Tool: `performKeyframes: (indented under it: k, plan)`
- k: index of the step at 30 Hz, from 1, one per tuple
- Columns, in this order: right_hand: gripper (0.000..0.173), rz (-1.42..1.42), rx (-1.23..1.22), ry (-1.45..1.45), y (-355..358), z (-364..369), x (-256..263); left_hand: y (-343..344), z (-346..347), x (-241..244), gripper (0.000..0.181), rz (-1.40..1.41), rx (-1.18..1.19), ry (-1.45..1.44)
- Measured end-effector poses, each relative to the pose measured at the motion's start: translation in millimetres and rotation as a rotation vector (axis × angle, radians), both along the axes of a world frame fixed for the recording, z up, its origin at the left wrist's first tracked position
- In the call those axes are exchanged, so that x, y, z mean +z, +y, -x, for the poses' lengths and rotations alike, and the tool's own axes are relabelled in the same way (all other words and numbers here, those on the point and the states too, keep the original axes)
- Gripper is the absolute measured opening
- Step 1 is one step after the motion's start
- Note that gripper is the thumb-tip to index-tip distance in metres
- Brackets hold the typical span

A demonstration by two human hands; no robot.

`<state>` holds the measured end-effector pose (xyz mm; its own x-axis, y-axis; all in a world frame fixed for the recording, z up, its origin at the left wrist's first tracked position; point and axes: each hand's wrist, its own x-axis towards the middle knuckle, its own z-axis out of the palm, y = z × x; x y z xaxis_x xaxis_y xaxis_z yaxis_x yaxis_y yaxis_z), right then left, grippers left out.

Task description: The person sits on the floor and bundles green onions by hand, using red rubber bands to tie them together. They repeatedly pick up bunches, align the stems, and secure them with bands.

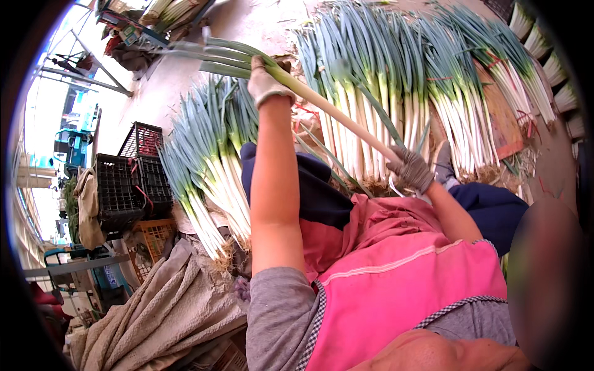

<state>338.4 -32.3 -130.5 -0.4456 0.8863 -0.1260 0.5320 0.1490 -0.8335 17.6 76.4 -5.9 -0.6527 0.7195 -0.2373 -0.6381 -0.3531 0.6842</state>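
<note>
A long Welsh onion (pixel 336 113) stretches diagonally between my hands. My left hand (pixel 269 82), in a pale glove, grips its green upper part, with the leaf tips blurred at the upper left. Around its white lower end closes my right hand (pixel 412 168), in a grey-brown glove. A separate green leaf (pixel 378 109) reaches up from beside the right hand. Just below that hand is a thin shiny piece (pixel 394 188), too small to identify. Beyond my lap lie rows of Welsh onions (pixel 366 106) with white stalks and roots towards me; another pile (pixel 213 171) lies at left.
Black plastic crates (pixel 119 192) and an orange crate (pixel 155 236) stand at left, near a crumpled beige cloth (pixel 162 301). Bundles tied with red string (pixel 506 83) lie on the right, near a reddish-brown board (pixel 499 111). More white-stalked bundles (pixel 552 67) line the far right edge.
</note>
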Motion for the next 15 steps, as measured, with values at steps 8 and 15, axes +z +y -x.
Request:
performKeyframes:
  k: [8, 15]
  plan:
    - [0.046, -0.092, -0.121, 0.228, -4.7, 50.2, 42.3, -17.3, -79.4, 11.5, 0.029, 0.137, -0.148, 0.239]
    - [0.051, 1.065, 0.157, 1.141, -18.3, 20.8, 73.3, -21.6, -99.5, 22.4, 0.025, -0.391, -0.846, -0.112]
